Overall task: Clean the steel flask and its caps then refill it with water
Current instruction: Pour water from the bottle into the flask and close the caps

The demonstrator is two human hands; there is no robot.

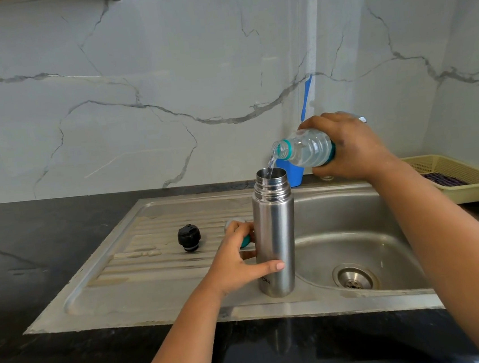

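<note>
Steel flask [275,236], upright on the sink's drainboard [141,268] by the basin edge, is gripped by the left hand [235,263]; a bottle [305,147] is held tilted by the right hand [347,146]. Refilling is underway; next, the black cap [189,237] must be screwed on.

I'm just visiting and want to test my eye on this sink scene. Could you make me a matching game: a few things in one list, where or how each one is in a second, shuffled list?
Things:
1. flask
2. black cap
3. plastic bottle
4. basket

States:
A. tilted in the right hand, pouring water
B. on the counter at the far right
C. upright and open, steadied by the left hand
D. lying alone on the drainboard

Pairs: 1-C, 2-D, 3-A, 4-B
</note>
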